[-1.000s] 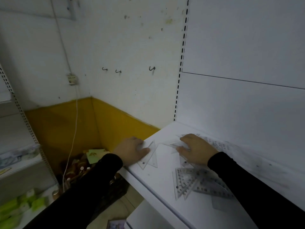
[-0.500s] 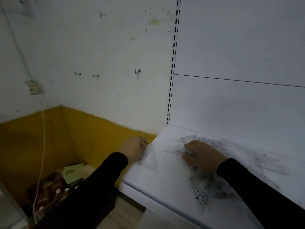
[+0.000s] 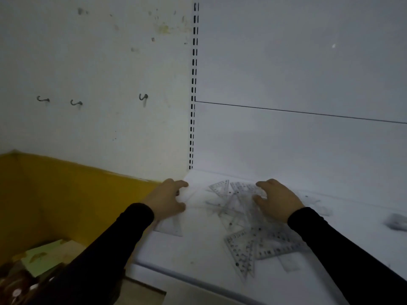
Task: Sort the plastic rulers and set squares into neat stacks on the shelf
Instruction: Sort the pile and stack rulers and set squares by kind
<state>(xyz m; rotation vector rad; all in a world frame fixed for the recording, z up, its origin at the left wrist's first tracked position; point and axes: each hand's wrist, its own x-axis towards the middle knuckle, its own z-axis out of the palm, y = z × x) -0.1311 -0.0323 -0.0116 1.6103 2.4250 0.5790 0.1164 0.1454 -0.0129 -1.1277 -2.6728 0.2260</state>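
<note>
Your left hand [image 3: 167, 200] sits at the shelf's [image 3: 198, 256] left edge, fingers curled; a clear set square [image 3: 170, 226] lies just below it, partly under the wrist, and whether you grip anything cannot be told. Your right hand [image 3: 278, 200] hovers with fingers loosely spread over the scattered pile [image 3: 231, 201] near the back of the shelf, holding nothing that shows. A second heap [image 3: 253, 247] of set squares and a ruler lies nearer the front edge, well apart from the left piece.

The pieces are clear, thin and flat on a white shelf, so they are probably hard to lift straight up. Slide one toward the shelf edge or tip it by a corner with a fingertip, then pinch it. Take one shape at a time: gather the triangles first, matching right-angle corners, and square the stack against your left palm. Keep rulers in their own stack beside it. Watch the left piece; it lies close to the edge and could slip off toward the box [image 3: 33, 271] below.
</note>
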